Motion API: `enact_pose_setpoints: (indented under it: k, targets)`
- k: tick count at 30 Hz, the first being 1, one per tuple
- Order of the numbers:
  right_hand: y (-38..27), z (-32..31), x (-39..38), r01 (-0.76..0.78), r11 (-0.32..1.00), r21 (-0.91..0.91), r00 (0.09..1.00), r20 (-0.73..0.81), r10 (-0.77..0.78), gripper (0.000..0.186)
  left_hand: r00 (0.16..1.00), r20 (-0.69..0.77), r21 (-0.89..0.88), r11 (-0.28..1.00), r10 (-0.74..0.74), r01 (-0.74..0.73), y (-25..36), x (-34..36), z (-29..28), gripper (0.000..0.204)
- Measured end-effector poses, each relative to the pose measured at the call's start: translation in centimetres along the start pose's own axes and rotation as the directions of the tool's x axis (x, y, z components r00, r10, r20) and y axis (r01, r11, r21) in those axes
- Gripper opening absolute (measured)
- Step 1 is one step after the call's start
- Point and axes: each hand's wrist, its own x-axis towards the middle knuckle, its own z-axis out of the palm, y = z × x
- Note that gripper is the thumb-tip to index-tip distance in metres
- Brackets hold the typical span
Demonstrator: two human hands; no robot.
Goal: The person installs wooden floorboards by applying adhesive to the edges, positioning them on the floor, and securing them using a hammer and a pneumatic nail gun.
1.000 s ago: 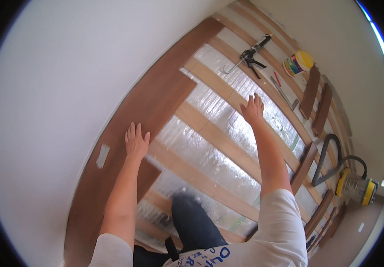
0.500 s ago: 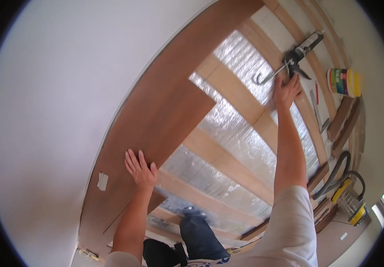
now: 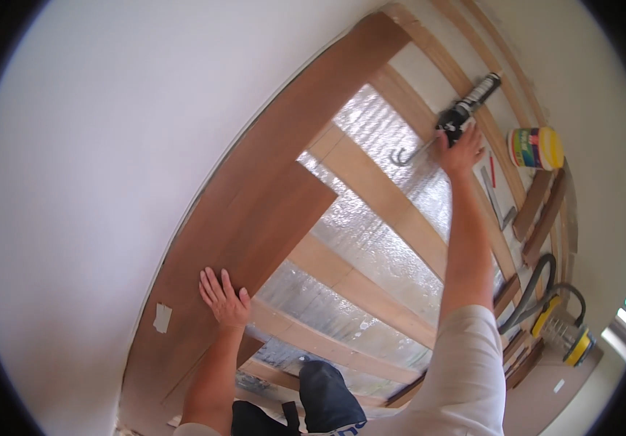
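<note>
Caulking gun (image 3: 465,105) lies across the wooden battens (image 3: 371,185) at about 1 o'clock in the view, nozzle pointing up-right, hooked plunger rod (image 3: 404,156) trailing down-left over the silver foil insulation (image 3: 371,240). Right hand (image 3: 462,149) is on its handle end, fingers curled over the grip; whether they have fully closed on it, cannot tell from this angle.

To do this well, I'd judge: close on the grip, not the rod, so the gun lifts level and nothing drips off the nozzle. Lift clear of the batten before swinging it back; the rod hook could snag the foil.

Pose: right arm fully stretched forward, elbow straight, a long reach. Left hand (image 3: 224,298) is flat on the brown floorboard (image 3: 255,225) at 7 o'clock, fingers spread, grasping nothing, taking body weight. Keep that palm planted on the laid board, not on foil between battens.

Around: white wall (image 3: 110,145) at 10 o'clock; yellow-lidded tub (image 3: 537,147) at 2 o'clock, just beside the gun's side; loose board offcuts (image 3: 542,211) below it; yellow vacuum (image 3: 567,334) with hose at 4 o'clock. Knee in dark trousers (image 3: 324,392) at 6 o'clock.
</note>
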Motion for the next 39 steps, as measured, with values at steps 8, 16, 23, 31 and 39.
enact_pose_setpoints:
  k: [8, 16, 23, 31, 39]
  targets:
    - [-0.2, -3.1, 3.2, 0.092, 0.995, -0.028, 0.812, 0.581, -0.059, 0.088, 0.999, 0.033, -0.066, 0.997, -0.034, 0.037, -0.9, -0.9, -0.3, 0.067]
    - [-2.6, -16.6, -2.3, 0.335, 0.920, -0.205, 0.757, 0.640, -0.133, 0.081, 0.990, 0.084, -0.090, 0.989, -0.112, 0.119, -0.5, -1.4, -1.2, 0.068]
    - [-0.4, -31.9, -24.4, 0.346, 0.938, -0.018, 0.761, 0.590, -0.269, 0.064, 0.993, 0.028, -0.235, 0.965, -0.111, 0.114, -3.0, -4.1, -2.5, 0.061]
    - [12.3, -40.6, -44.6, -0.590, 0.658, 0.468, 0.639, 0.769, 0.027, 0.072, 0.916, 0.136, -0.644, 0.669, -0.377, 0.371, -11.4, -37.4, -7.5, 0.033]
    - [6.4, -53.8, -43.3, -0.213, 0.796, 0.566, 0.667, 0.680, -0.304, 0.044, -0.110, 0.083, -0.792, -0.133, -0.990, 0.595, -23.1, -73.1, -2.3, 0.027]
